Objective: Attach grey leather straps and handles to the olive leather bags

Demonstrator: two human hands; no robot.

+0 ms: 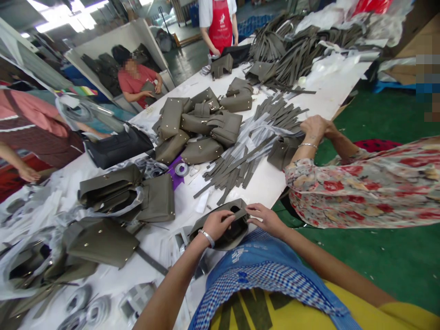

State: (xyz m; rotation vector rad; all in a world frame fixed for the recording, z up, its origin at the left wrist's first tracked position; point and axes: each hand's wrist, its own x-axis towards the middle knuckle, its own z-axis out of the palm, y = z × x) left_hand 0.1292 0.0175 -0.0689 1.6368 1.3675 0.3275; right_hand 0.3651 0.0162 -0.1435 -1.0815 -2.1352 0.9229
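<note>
An open olive-grey handbag [233, 239] rests at the near edge of the white table, against my blue apron [261, 256]. My left hand [217, 225] reaches over its opening, fingers curled on a flap or strap at the rim. At the bag's right end, my right hand [264, 217] pinches the same edge between thumb and fingers. The bag's inside is dark, and what the fingertips press on is partly hidden. Just beyond the bag lie loose flat grey-olive straps [237, 169].
Finished-looking olive handbags [202, 151] are heaped mid-table. More bags [103, 240] and tape rolls [99, 309] lie to the left, near a black handbag [118, 144]. A co-worker in a floral sleeve [357, 183] leans in from the right; others stand across the table [264, 183].
</note>
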